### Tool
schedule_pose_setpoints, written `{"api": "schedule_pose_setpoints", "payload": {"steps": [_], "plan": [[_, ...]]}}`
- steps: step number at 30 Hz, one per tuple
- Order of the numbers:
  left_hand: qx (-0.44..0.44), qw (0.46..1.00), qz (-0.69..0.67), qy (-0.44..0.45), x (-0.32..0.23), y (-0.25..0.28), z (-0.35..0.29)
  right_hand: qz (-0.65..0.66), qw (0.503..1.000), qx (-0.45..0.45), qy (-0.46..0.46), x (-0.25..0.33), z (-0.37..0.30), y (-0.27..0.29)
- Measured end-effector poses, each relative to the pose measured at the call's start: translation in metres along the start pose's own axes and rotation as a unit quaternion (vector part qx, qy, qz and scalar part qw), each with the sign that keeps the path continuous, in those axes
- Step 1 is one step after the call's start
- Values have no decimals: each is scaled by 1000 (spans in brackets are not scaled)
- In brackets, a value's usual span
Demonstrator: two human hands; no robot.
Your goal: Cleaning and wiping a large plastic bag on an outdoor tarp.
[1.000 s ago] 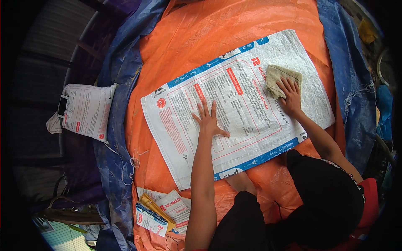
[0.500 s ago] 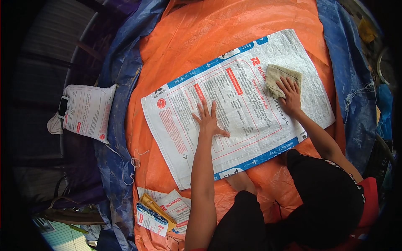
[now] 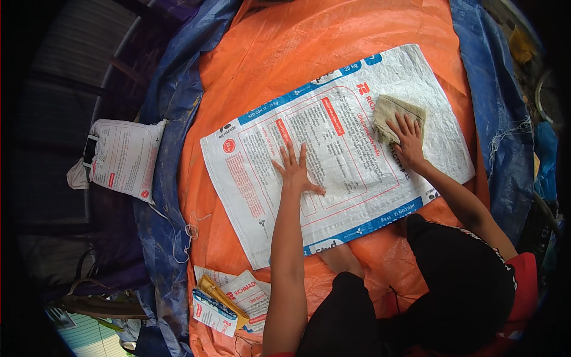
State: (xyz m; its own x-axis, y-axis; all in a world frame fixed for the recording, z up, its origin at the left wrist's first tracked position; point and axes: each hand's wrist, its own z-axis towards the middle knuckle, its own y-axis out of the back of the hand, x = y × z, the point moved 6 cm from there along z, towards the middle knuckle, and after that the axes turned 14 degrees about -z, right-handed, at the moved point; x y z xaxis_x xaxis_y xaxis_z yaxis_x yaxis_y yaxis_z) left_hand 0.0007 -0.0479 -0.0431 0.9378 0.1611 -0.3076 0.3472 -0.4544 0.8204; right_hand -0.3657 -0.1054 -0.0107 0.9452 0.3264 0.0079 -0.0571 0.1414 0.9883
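A large white woven sack (image 3: 351,205) with blue edge bands and printed text lies flat on an orange tarp (image 3: 267,47). My left hand (image 3: 295,172) rests on the sack's middle with its fingers spread, holding nothing. Toward the sack's right end, a folded beige-grey cloth (image 3: 388,113) lies on the plastic. My right hand (image 3: 408,141) presses down on the cloth, fingers stretched out flat over it. The palm side of that hand is hidden.
A stuffed white sack (image 3: 128,157) with a phone-like device (image 3: 90,150) against it sits at the left. Folded printed sacks (image 3: 217,315) lie near my left forearm. Loose string (image 3: 191,232) trails on the tarp's left side. Blue sheeting (image 3: 493,89) borders the orange tarp.
My right hand and the cloth have shifted slightly left and down over the sack. My left hand stays in the same place.
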Motion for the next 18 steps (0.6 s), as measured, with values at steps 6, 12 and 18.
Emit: {"api": "schedule_pose_setpoints", "payload": {"steps": [6,12,18], "plan": [[-13,1000,6,-8,-13,10,-6,103,960,158,208,128,-50,18],[-223,970,-83,-45,-23,16,-47,203,936,160,238,143,-50,44],[-244,949,-170,-105,-122,-36,-104,-21,976,203,-81,-22,-29,13]]}}
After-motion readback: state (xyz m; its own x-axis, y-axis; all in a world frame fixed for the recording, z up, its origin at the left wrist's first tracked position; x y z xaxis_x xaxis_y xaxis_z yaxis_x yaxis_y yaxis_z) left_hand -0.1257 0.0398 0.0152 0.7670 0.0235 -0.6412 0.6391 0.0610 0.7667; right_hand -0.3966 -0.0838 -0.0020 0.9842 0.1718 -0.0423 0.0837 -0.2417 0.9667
